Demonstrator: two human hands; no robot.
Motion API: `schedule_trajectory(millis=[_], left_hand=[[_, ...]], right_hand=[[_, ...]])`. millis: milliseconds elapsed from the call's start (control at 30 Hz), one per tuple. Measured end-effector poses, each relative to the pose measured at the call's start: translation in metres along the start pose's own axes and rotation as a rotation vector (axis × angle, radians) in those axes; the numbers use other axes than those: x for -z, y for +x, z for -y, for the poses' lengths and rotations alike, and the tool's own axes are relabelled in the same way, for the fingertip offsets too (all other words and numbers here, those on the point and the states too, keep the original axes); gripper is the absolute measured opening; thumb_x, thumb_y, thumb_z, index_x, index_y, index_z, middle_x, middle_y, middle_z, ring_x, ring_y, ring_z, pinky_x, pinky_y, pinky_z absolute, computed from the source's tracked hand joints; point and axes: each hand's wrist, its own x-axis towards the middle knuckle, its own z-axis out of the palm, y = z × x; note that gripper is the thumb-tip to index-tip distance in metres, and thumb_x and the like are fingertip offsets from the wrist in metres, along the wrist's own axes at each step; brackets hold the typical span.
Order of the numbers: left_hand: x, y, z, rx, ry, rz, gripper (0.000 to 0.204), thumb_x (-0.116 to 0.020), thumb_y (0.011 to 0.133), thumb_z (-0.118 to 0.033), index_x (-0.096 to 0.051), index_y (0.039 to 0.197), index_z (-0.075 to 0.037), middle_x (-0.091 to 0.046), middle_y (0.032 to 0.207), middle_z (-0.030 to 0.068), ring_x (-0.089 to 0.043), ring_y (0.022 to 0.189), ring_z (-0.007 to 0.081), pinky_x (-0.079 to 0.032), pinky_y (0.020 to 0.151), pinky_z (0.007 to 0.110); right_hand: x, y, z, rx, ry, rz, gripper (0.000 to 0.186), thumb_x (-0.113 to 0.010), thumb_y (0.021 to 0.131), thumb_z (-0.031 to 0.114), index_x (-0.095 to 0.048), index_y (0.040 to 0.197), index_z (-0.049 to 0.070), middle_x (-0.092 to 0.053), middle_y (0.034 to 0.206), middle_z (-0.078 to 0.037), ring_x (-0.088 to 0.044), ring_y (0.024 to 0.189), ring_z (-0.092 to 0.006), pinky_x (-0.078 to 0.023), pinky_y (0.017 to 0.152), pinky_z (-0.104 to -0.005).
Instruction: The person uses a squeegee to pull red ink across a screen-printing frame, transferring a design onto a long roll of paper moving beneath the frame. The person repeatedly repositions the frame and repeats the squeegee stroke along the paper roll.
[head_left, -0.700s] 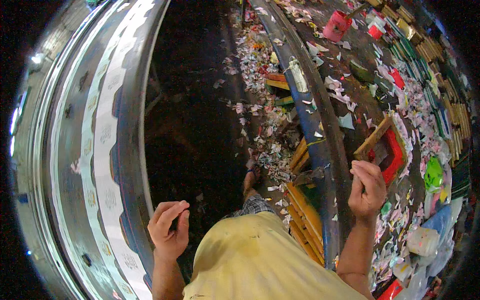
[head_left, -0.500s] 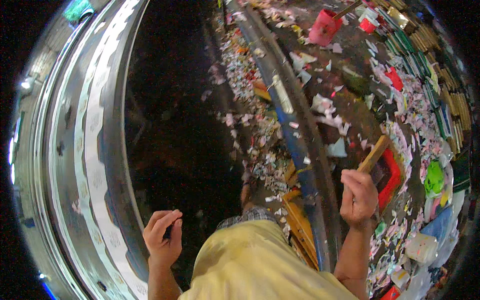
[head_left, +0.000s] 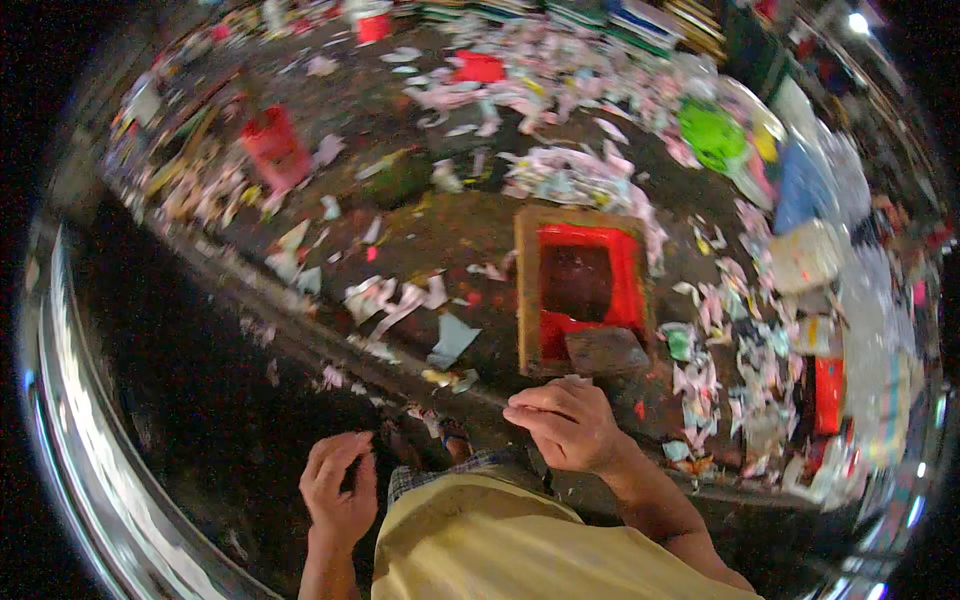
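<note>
The right hand hangs in front of the body with its fingers bent and bunched against the thumb; whether anything small is pinched there I cannot tell. Just beyond its knuckles lies the wooden frame, flat on the dark work surface, with a bright red inner border around a dark red middle; a grey block rests across its near end. I cannot tell whether hand and frame touch. The left hand is well apart from the frame, over a dark area, fingers curled and the thumb a little away from them, nothing visible between. Around the frame are scattered paper scraps. Farther right stand a whitish container and, beyond it, a bright green bag; a red bucket is at the far left.
</note>
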Motion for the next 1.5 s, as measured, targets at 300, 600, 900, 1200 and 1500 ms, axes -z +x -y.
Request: schedule_trajectory(millis=[300, 600, 900, 1200, 1500], left_hand=[[-0.218, 0.147, -0.002, -0.025, -0.477, 0.333, 0.094, -0.083, 0.097, 0.000, -0.039, 0.179, -0.004, -0.046, 0.176, 0.0256, -0.050, 0.160, 0.0456, -0.044, 0.131, 0.056], [-0.288, 0.181, -0.022, -0.088, -0.526, 0.221, 0.095, -0.071, 0.089, 0.007, -0.039, 0.178, -0.002, -0.034, 0.179, 0.0336, -0.030, 0.170, 0.0540, -0.027, 0.140, 0.062], [-0.216, 0.254, -0.034, -0.273, -0.839, 0.276, 0.093, -0.069, 0.085, 0.010, -0.047, 0.175, 0.001, -0.047, 0.177, 0.0255, -0.042, 0.169, 0.0419, -0.029, 0.141, 0.053], [-0.114, 0.248, -0.093, -0.039, -1.271, 0.715, 0.112, -0.063, 0.079, 0.019, -0.028, 0.185, 0.002, -0.048, 0.180, 0.0182, -0.053, 0.162, 0.0287, -0.042, 0.135, 0.045], [-0.098, 0.110, -0.166, -0.248, -1.098, 1.042, 0.118, -0.081, 0.074, -0.006, -0.034, 0.182, 0.007, -0.046, 0.181, 0.0207, -0.047, 0.167, 0.0340, -0.031, 0.142, 0.048]], right_hand=[[0.049, -0.082, 0.043, -0.447, -0.347, -0.312, 0.059, -0.079, 0.078, -0.011, -0.084, 0.132, 0.014, -0.083, 0.118, -0.013, -0.082, 0.090, -0.0340, -0.066, 0.072, -0.0455], [-0.015, -0.062, 0.102, -0.719, -0.520, -0.235, 0.056, -0.081, 0.078, -0.005, -0.083, 0.131, 0.013, -0.083, 0.120, -0.010, -0.083, 0.095, -0.0335, -0.068, 0.076, -0.0466], [-0.041, -0.054, 0.139, -0.963, -0.571, -0.508, 0.047, -0.086, 0.086, -0.004, -0.083, 0.130, 0.009, -0.082, 0.121, -0.015, -0.082, 0.101, -0.0361, -0.067, 0.081, -0.0430], [0.003, -0.066, 0.139, -0.980, 0.228, -1.440, 0.057, -0.062, 0.123, 0.046, -0.068, 0.159, 0.002, -0.079, 0.139, -0.010, -0.075, 0.127, -0.0239, -0.058, 0.112, -0.0408], [-0.004, -0.146, 0.179, -0.972, 0.638, -1.525, 0.052, -0.062, 0.124, 0.040, -0.068, 0.159, 0.002, -0.078, 0.141, -0.010, -0.074, 0.128, -0.0222, -0.060, 0.112, -0.0405]])
